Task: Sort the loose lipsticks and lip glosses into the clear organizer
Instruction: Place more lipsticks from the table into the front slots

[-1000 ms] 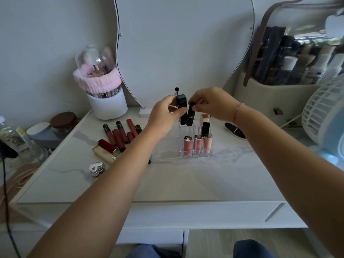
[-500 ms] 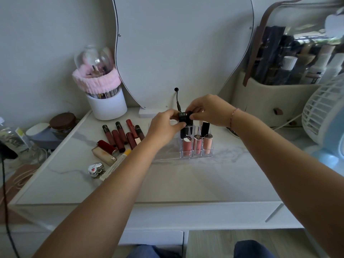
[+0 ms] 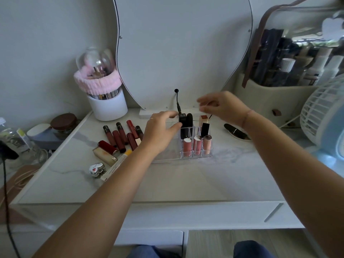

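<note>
Clear organizer [image 3: 165, 157]: on the white tabletop [image 3: 186, 183], toward the back, in front of the mirror.
In the organizer: three pink glosses [image 3: 197, 145] upright in the front row. Behind them a square black lipstick [image 3: 183, 121] stands touching a round-topped black lipstick [image 3: 189, 120]. At 3 o'clock of that pair stands another black tube [image 3: 205, 129].
Left hand [image 3: 161, 132]: thumb and forefinger curled onto the square black lipstick's cap, pinching it from its 9 o'clock side.
Right hand [image 3: 224, 107]: blurred, raised above the organizer's back row, fingers loosely bent, holding nothing.
Loose dark red glosses [image 3: 119, 136]: lying in a cluster at 9 o'clock of the organizer.
Red lipstick [image 3: 108, 147]: at the cluster's 7 o'clock, touching a gold case [image 3: 104, 155].
</note>
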